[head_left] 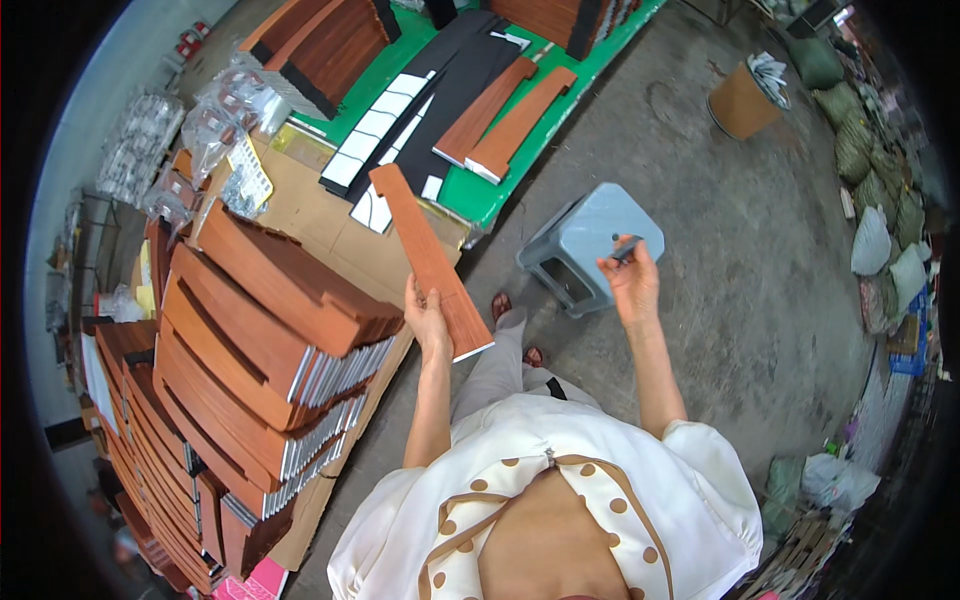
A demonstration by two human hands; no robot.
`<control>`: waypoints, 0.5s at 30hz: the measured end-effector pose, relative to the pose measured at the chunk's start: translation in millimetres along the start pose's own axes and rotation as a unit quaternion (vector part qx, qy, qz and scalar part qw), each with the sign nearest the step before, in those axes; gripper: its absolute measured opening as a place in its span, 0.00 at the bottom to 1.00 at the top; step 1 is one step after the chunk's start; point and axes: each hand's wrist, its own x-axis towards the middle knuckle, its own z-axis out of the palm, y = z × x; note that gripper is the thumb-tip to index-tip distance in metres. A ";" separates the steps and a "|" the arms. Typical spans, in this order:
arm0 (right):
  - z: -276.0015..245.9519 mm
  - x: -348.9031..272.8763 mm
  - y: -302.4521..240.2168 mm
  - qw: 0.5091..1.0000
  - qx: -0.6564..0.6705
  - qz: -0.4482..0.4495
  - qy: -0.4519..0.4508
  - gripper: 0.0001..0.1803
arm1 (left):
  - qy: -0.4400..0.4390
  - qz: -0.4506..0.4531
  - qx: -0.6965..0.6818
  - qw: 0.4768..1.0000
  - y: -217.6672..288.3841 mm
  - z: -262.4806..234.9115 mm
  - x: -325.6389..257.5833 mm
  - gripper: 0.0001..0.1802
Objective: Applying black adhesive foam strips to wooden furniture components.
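Dark object (627, 248) in right hand (632, 286) too small for me to identify, some fingers of left hand (428, 320) hidden behind board (437, 270), far stacks (545, 20) cut by top edge

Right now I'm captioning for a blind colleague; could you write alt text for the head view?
A person's left hand holds a long reddish-brown board; the right hand pinches a small dark object, seen against a blue-grey stool. Stacked brown boards stand at left; more lie on a green tabletop.
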 end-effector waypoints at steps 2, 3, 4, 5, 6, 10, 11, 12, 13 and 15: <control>18.0 37.0 18.7 0.999 -0.023 0.032 -0.031 0.17 | 0.021 0.009 0.006 1.000 -9.8 9.7 27.2 0.28; 24.4 51.6 22.9 0.998 -0.028 0.036 -0.032 0.17 | 0.032 0.020 0.013 0.999 -13.1 17.0 40.1 0.28; 29.6 64.7 26.6 0.997 -0.038 0.056 -0.034 0.17 | 0.045 0.014 -0.005 0.999 -17.5 22.1 49.8 0.28; 34.5 76.5 30.7 0.995 -0.049 0.075 -0.036 0.17 | 0.048 0.009 -0.007 0.999 -19.9 23.6 63.1 0.28; 37.1 88.2 31.1 0.994 -0.043 0.092 -0.037 0.17 | 0.058 0.017 0.003 0.998 -24.6 22.4 73.3 0.28; 43.8 142.5 15.9 0.993 -0.083 0.085 -0.018 0.17 | 0.084 0.026 0.033 0.996 -25.0 28.5 109.2 0.26; 47.8 155.5 15.0 0.992 -0.087 0.086 -0.018 0.17 | 0.099 0.028 0.050 0.993 -25.6 27.3 116.8 0.25; 53.5 169.3 13.7 0.992 -0.093 0.086 -0.012 0.17 | 0.105 0.036 0.034 0.993 -29.6 24.8 125.4 0.25; 58.8 180.6 11.1 0.991 -0.099 0.085 -0.004 0.17 | 0.106 0.031 0.033 0.993 -32.3 22.1 131.5 0.25; 71.8 206.2 16.8 0.990 -0.106 0.094 -0.012 0.17 | 0.119 0.087 0.053 0.988 -40.2 13.8 140.4 0.25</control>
